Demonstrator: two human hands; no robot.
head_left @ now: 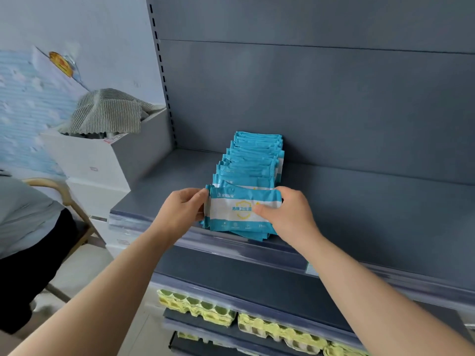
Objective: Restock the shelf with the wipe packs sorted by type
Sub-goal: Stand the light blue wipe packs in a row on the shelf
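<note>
Head view: the left hand [183, 208] and right hand [288, 210] pinch the two ends of the front wipe pack [235, 210] at the shelf [359, 206] edge. Behind the grip a row of teal packs [253, 160] already stands, so I judge one type is partly stocked. Right of the grip the shelf is bare; the white box [97, 160] on the left does not block.

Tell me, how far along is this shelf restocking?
One row of blue wipe packs already runs from the back panel to the shelf front. In hand: the left hand and right hand hold the front pack at the row's near end. Left: most of the shelf is bare, and only one type shows, so sorting has barely begun.
</note>
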